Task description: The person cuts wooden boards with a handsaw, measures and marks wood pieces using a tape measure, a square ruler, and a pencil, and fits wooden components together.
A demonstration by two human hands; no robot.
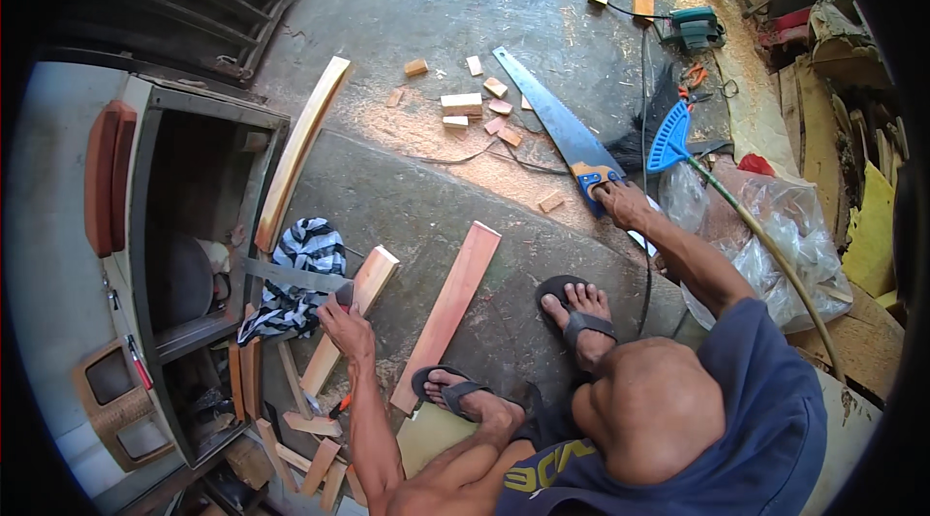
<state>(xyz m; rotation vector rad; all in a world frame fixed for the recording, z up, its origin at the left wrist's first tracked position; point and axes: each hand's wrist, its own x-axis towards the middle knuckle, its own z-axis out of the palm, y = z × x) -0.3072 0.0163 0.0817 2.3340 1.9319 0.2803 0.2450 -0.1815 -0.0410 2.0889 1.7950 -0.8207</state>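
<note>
My right hand (625,204) is closed round the blue and wooden handle of a handsaw (550,114). The saw lies low over the floor, its blade slanting away to the far left. My left hand (347,330) grips one end of a flat grey metal blade (295,276); its exact kind is unclear. That blade passes over a black and white striped cloth (308,250). Just beside my left hand lies a short light plank (376,279). A longer reddish plank (450,308) rests on the floor between my left hand and my feet.
Small wood offcuts (462,104) and sawdust lie ahead. A metal cabinet (160,216) stands left, with a long plank (305,153) near it. Right are a blue rake (670,138), clear plastic bags (775,245) and a green power tool (696,30) with its cord.
</note>
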